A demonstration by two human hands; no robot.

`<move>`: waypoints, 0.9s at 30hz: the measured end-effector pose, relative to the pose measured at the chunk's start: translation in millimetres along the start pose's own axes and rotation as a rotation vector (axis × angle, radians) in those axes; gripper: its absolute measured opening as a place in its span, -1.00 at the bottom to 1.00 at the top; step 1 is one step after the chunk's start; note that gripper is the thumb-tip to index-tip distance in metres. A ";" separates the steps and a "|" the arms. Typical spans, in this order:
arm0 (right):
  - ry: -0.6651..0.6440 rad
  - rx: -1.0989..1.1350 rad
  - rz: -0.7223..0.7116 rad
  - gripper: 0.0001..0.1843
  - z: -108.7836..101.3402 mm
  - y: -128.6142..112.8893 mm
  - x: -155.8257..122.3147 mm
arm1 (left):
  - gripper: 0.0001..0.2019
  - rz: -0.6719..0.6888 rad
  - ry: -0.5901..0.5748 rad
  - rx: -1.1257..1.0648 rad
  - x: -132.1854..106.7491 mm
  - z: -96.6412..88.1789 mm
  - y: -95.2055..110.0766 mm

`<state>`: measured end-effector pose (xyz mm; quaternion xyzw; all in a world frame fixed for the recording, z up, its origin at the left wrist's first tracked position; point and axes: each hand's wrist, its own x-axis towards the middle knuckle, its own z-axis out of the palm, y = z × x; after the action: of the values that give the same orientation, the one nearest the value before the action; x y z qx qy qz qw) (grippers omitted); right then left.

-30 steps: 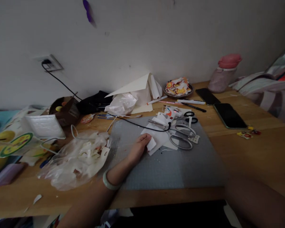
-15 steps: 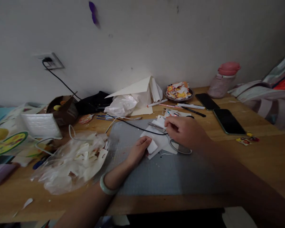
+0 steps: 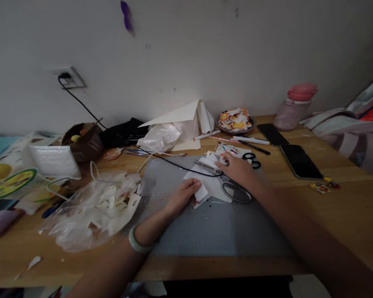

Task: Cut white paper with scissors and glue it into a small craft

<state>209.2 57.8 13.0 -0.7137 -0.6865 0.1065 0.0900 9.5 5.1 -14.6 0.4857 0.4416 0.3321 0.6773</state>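
My left hand (image 3: 182, 195) is closed, pinching a small white paper piece (image 3: 201, 193) over the grey cutting mat (image 3: 186, 236). Beneath it lie larger white sheets (image 3: 217, 190). My right hand (image 3: 240, 169) reaches over the sheets towards a pile of paper scraps (image 3: 228, 148), thumb and forefinger apart. A small dark spot shows between those fingers, too small to name. Just below this hand rest large grey-handled scissors (image 3: 236, 192), blades pointing left, not held. A black cable (image 3: 180, 166) runs across their blades. Black-handled scissors (image 3: 251, 159) lie right of the scraps.
At left is a clear plastic bag (image 3: 87, 223) with paper offcuts. Along the back are a carton (image 3: 85, 142), folded paper (image 3: 186, 118), pens (image 3: 251, 140) and a bowl (image 3: 236, 131) of cut-outs. Two phones (image 3: 301, 161) (image 3: 272, 134) and a pink bottle (image 3: 294, 109) stand right.
My right hand has shifted slightly up and its closed fingers have spread, uncovering the black-handled scissors. My left hand keeps its paper piece almost in place. The view has shifted slightly.
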 end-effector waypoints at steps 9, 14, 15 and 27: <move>0.106 0.167 0.163 -0.61 8.6 5.8 3.1 | -0.68 0.007 -0.030 -0.050 0.7 -1.2 -2.3; 0.183 0.909 0.260 -0.39 15.7 19.6 11.2 | -0.64 0.008 0.009 -0.054 0.9 -1.6 -2.8; 0.177 1.025 0.247 -0.41 16.8 21.7 12.7 | -0.63 0.017 0.015 -0.053 1.0 -1.5 -2.8; 0.536 1.161 0.186 -0.65 22.0 26.9 12.8 | -0.74 0.084 0.070 0.220 2.7 -3.6 -7.4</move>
<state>229.4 69.1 -16.0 -0.6072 -0.4061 0.2862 0.6201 7.4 6.5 -22.9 0.5635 0.4780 0.3265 0.5894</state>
